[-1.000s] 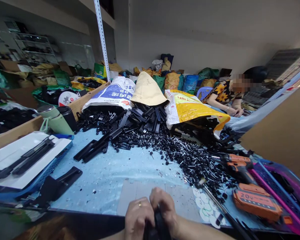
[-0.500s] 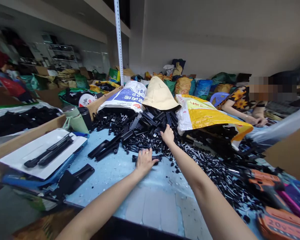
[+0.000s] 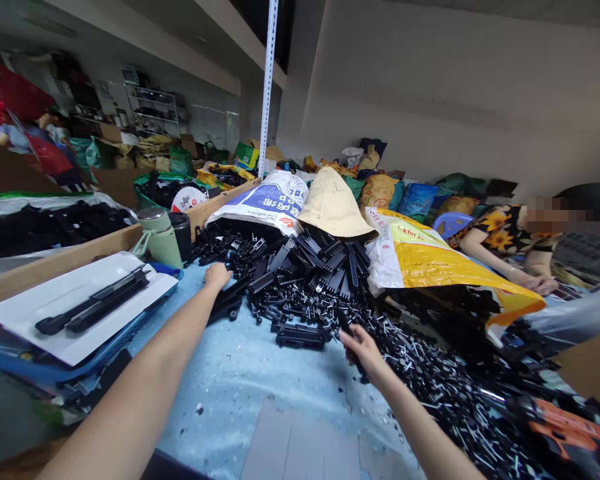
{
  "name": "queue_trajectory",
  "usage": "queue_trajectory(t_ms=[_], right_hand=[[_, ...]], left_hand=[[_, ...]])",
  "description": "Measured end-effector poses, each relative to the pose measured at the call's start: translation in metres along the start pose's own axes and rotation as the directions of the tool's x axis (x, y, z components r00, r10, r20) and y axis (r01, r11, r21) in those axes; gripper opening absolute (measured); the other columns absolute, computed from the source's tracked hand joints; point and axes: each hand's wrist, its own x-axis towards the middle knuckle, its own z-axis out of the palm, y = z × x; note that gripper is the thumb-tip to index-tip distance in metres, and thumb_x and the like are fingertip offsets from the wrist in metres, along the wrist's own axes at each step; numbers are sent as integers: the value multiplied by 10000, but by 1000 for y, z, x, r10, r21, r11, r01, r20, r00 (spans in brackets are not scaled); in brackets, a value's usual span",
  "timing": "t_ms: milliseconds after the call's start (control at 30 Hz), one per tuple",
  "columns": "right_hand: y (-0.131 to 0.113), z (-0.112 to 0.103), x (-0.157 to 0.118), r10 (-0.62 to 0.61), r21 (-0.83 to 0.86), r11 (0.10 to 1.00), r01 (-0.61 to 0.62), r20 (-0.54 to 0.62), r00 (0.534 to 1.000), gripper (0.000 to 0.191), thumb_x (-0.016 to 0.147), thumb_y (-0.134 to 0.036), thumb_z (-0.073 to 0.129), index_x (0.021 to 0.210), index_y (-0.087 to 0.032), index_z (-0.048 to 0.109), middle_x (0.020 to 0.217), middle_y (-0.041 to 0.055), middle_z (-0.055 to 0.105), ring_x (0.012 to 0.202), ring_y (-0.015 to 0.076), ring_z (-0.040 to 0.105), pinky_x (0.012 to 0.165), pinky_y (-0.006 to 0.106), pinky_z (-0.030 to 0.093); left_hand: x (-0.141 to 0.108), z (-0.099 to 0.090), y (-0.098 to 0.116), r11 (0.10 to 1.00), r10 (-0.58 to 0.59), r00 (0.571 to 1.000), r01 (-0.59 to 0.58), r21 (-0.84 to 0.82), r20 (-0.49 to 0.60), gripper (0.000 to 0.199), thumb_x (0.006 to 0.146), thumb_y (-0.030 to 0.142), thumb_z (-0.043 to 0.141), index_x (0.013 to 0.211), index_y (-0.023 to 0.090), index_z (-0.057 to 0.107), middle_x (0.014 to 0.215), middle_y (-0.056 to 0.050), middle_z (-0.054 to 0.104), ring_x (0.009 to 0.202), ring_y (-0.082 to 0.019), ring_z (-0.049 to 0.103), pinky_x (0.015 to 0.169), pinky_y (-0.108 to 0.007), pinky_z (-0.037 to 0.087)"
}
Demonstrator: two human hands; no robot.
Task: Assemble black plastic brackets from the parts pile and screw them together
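My left hand (image 3: 217,275) reaches to the left edge of the heap of black plastic parts (image 3: 280,257), beside some long black pieces; its fingertips are too small and blurred to tell what they touch. My right hand (image 3: 361,347) is closed on a long black part (image 3: 344,323) just in front of the pile of screws (image 3: 313,301). Between the hands, a black assembly (image 3: 301,336) lies on the blue table top (image 3: 230,393), touched by neither.
Two long black assemblies (image 3: 100,300) lie on a white board at left, near a green bottle (image 3: 161,239). An orange power drill (image 3: 567,423) is at lower right. A yellow sack (image 3: 430,257) spills black parts. Another person's hands (image 3: 537,281) are at far right.
My left hand has left the black assembly and moved left to the heap's edge. My right hand has come back from the heap with a long black part. The view has shifted left.
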Motion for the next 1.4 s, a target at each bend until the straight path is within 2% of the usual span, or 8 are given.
queue_trajectory(t_ms=[200, 367, 567, 767, 867, 1000, 1133, 1400], right_hand=[[10, 8, -60, -138, -264, 947, 184, 186, 973, 352, 737, -485, 551, 904, -176, 568, 846, 37, 602, 799, 199, 557, 701, 299, 439], [8, 5, -93, -116, -375, 894, 244, 332, 936, 396, 740, -448, 569, 1042, -193, 557, 1021, 70, 597, 931, 232, 538, 818, 335, 410], [26, 2, -117, -188, -627, 681, 378, 350, 918, 360, 768, -391, 551, 1072, -198, 546, 968, 85, 569, 883, 225, 524, 771, 335, 416], [40, 11, -133, -317, -712, 545, 442, 313, 895, 450, 808, -376, 510, 1237, -261, 442, 1079, 82, 546, 1004, 250, 471, 853, 417, 377], [37, 18, -134, -351, -627, 646, 435, 262, 899, 385, 846, -389, 445, 1214, -278, 472, 1053, 69, 563, 989, 235, 492, 864, 429, 382], [28, 31, -132, -158, -133, 977, 167, 71, 985, 449, 857, -468, 375, 1231, -234, 456, 1009, 77, 579, 849, 201, 570, 729, 358, 486], [20, 50, -133, 63, 361, 929, -82, 64, 996, 592, 820, -544, 390, 1317, -228, 332, 814, 39, 593, 559, 146, 571, 486, 285, 499], [18, 32, -132, -348, 39, 937, 346, 158, 924, 467, 809, -416, 500, 1247, -260, 460, 824, 27, 516, 614, 109, 512, 521, 242, 483]], left_hand=[[14, -14, -10, 978, -33, 999, 29, 208, 16, 201, 807, 237, 535, 925, 76, 554, 926, -86, 579, 864, -225, 558, 717, -386, 465], [-82, -28, -3, 929, 204, 968, -239, 283, 148, 176, 839, 167, 395, 837, 98, 556, 861, -48, 544, 892, -202, 537, 796, -339, 421], [-240, -25, -1, 696, 559, 627, -710, 103, 543, 230, 770, 14, 369, 782, 176, 531, 880, -73, 564, 841, -206, 525, 712, -338, 446], [-256, 3, 14, 784, 466, 774, -586, 205, 428, 381, 779, 355, 516, 1096, 145, 490, 1082, -139, 528, 1009, -296, 471, 801, -443, 397], [-255, 29, 26, 828, 429, 794, -536, 163, 432, 251, 823, 250, 453, 1035, 142, 534, 1034, -130, 569, 1022, -273, 486, 821, -436, 400], [-267, 37, 48, 923, 369, 793, -372, -94, 486, 278, 875, 225, 349, 1085, 164, 521, 958, -80, 602, 913, -202, 549, 784, -363, 442], [-272, 25, 73, 928, 342, 787, -198, -316, 514, 366, 892, 306, 316, 1210, 204, 465, 888, -45, 577, 775, -149, 566, 700, -293, 466], [-276, 20, 92, 902, 343, 862, -191, -388, 372, 315, 847, 302, 435, 1123, 216, 561, 809, -24, 509, 723, -126, 527, 672, -264, 451]])
